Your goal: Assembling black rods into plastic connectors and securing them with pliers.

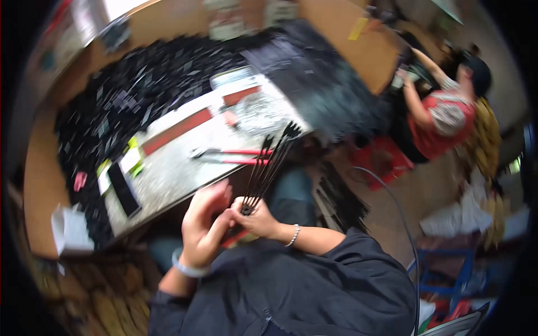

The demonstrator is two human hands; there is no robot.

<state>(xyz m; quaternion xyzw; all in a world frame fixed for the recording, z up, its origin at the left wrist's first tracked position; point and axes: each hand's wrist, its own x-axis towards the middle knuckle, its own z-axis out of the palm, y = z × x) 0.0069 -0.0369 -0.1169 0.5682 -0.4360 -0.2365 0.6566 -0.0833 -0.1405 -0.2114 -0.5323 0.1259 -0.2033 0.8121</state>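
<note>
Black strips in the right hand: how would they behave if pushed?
Probably fairly stiff: the strips stand nearly straight from the right hand. Likely light, being so thin. Perhaps apt to splay, since they fan out upward.

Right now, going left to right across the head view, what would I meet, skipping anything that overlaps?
Pink scrap, black rectangular block, left hand, right hand gripping a bundle of thin black strips, beaded bracelet, pile of long black strips, co-worker in red-and-grey top.

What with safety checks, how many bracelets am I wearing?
2: a pale bangle on the left wrist, a beaded bracelet on the right wrist; more may be hidden.
</note>
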